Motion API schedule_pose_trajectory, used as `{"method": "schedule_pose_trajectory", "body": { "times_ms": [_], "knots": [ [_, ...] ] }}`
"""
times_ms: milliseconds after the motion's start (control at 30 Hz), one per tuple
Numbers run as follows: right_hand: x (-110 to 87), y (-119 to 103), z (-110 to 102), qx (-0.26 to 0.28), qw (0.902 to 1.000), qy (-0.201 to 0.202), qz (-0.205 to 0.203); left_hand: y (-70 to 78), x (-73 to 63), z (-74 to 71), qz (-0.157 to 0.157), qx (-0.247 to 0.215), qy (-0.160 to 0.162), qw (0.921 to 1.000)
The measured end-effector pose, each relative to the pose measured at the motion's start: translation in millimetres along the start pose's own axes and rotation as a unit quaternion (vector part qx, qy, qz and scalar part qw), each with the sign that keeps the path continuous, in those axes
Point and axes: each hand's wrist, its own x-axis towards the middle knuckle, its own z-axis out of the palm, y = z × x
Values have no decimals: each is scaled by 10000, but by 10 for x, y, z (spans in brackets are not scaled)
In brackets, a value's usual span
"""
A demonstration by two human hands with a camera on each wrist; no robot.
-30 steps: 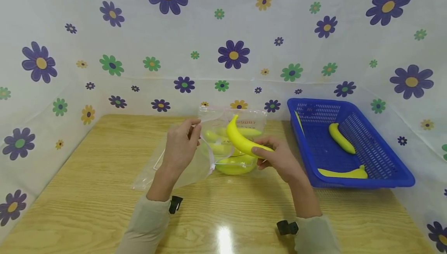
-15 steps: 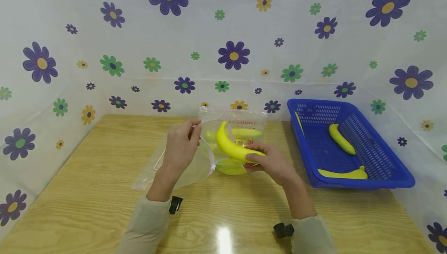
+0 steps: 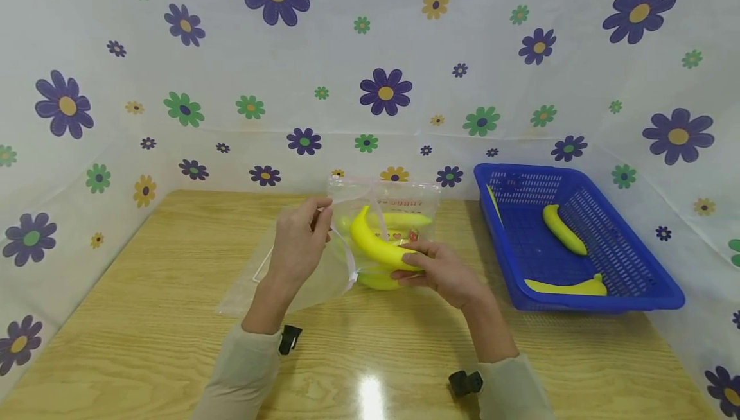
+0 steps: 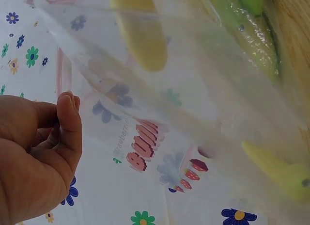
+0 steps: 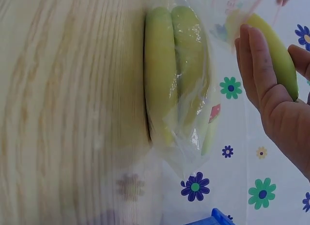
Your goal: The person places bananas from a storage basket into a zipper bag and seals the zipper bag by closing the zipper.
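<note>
A clear plastic zip bag (image 3: 315, 282) with red print lies on the wooden table, its mouth gaping to the left. My left hand (image 3: 300, 240) pinches the mouth's upper edge between thumb and fingers; the pinched edge also shows in the left wrist view. Several bananas (image 5: 160, 74) are inside the bag, seen through the plastic. Another yellow banana (image 3: 372, 243) is in my right hand (image 3: 442, 272), gripped near one end by thumb and fingers. Its free end points up and left, at the bag's mouth. In the left wrist view this banana (image 4: 143, 33) appears through the hazy plastic.
On the right stands a blue plastic basket (image 3: 601, 306) with perforated sides. It contains a banana (image 3: 563, 230) at the back, one (image 3: 569, 287) at the front and a partly hidden one along its left wall. A flower-patterned cloth (image 3: 324, 54) encloses the table's back and sides.
My right hand has moved left and slightly down, carrying the banana to the bag's mouth. The left hand has stayed in place on the bag's edge.
</note>
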Motion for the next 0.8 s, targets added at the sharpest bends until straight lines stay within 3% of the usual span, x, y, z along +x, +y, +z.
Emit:
{"method": "schedule_pose_trajectory", "body": {
  "times_ms": [200, 800],
  "knots": [
    [20, 46, 80, 0, 9998, -139, 115, 1, -3, -10, -65, 33, -71, 9999],
    [91, 101, 311, 301, 9990, 303, 98, 32, 2, -19, -24, 63, -109, 9999]
  ]
}}
